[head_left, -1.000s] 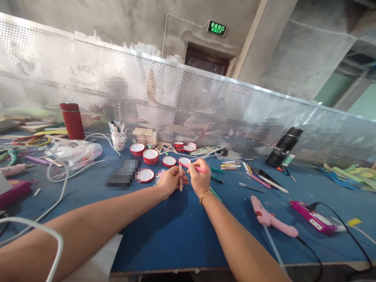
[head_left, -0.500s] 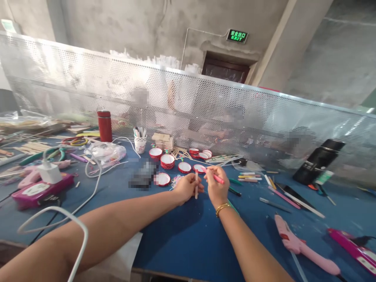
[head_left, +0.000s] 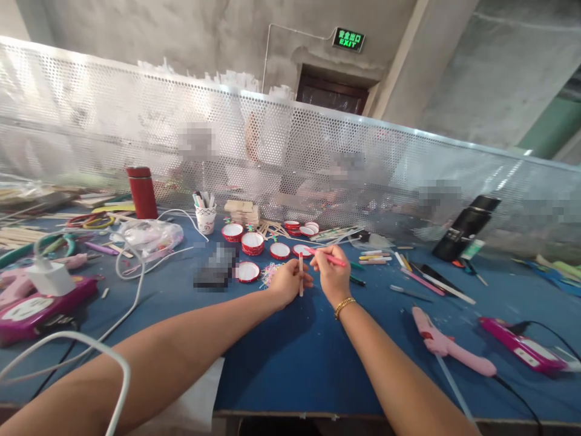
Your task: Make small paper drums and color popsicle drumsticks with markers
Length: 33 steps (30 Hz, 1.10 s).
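A small flat wooden craft stick (head_left: 301, 280) stands nearly upright in the fingers of my left hand (head_left: 287, 283); its top end looks red. My right hand (head_left: 333, 274), with a gold bracelet at the wrist, is closed around a pink marker (head_left: 334, 260). The marker's tip points left, toward the top of the stick; whether it touches cannot be made out. Behind my hands lie shallow red-rimmed white dishes, one (head_left: 301, 250) just beyond the marker tip and another (head_left: 249, 272) to the left. A tangle of coloured strands (head_left: 271, 274) is beside my left hand.
Right of my hands lie several markers (head_left: 373, 257), a pink glue gun (head_left: 447, 345) and a tilted black bottle (head_left: 467, 229). To the left are a white cable (head_left: 131, 306), a purple power strip (head_left: 49, 309) and a red flask (head_left: 142, 194). A perforated metal screen (head_left: 272, 145) stands behind.
The view has shifted slightly to the right, so the table things appear farther left. Both hands keep their holds, and the marker tip is a little lower and nearer the stick's top.
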Each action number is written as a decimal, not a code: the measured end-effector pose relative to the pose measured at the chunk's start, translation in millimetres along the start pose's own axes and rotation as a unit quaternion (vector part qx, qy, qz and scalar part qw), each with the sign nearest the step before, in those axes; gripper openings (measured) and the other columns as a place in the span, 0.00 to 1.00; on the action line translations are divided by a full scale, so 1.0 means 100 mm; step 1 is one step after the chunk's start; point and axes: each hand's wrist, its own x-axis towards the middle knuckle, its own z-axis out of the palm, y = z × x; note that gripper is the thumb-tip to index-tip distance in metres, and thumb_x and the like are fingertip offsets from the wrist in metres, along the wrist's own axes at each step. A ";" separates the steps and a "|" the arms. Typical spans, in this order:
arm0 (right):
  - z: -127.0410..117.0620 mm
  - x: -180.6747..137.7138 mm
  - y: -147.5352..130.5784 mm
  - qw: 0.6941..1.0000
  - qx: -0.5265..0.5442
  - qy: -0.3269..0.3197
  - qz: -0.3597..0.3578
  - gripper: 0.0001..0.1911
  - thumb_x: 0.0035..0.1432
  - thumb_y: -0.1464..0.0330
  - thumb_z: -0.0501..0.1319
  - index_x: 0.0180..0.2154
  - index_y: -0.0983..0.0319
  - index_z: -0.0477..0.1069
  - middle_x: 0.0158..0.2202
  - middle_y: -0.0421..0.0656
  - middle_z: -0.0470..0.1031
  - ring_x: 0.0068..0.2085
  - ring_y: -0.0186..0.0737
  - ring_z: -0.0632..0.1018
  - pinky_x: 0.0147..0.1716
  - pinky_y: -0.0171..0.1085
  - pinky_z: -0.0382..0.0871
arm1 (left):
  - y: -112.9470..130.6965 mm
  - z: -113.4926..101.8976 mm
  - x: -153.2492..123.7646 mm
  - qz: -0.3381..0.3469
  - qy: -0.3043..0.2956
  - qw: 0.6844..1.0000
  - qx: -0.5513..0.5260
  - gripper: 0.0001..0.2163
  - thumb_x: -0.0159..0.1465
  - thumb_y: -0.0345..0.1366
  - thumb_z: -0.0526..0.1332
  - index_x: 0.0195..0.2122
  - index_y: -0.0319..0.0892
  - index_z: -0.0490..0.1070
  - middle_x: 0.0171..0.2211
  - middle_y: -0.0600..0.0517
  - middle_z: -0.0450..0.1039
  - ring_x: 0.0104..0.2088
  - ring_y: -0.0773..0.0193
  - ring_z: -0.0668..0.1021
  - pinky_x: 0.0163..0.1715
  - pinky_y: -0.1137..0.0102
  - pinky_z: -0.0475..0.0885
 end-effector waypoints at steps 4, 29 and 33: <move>-0.03 0.01 -0.03 1.000 -0.014 -0.016 -0.007 0.19 0.62 0.58 0.59 0.22 0.59 0.64 0.18 0.37 0.72 0.21 0.34 0.71 0.25 0.33 0.66 | -0.02 -0.01 0.02 0.013 -0.002 1.000 0.015 0.05 0.66 0.25 0.58 0.40 0.42 0.68 0.33 0.49 0.80 0.27 0.63 0.83 0.26 0.72 0.73; 0.02 0.01 0.04 0.999 -0.032 -0.031 -0.028 0.11 0.55 0.63 0.61 0.24 0.57 0.63 0.20 0.36 0.73 0.23 0.37 0.73 0.29 0.36 0.68 | 0.01 -0.04 0.04 0.011 -0.015 1.000 -0.018 0.06 0.63 0.27 0.63 0.32 0.43 0.68 0.26 0.52 0.78 0.24 0.64 0.81 0.25 0.73 0.74; 0.02 0.02 0.07 0.999 -0.032 -0.031 -0.018 0.10 0.54 0.63 0.61 0.25 0.57 0.63 0.20 0.36 0.73 0.23 0.37 0.73 0.29 0.35 0.67 | 0.04 -0.03 0.01 0.003 -0.009 1.000 -0.024 0.06 0.64 0.26 0.62 0.32 0.43 0.68 0.26 0.53 0.78 0.25 0.64 0.82 0.27 0.73 0.75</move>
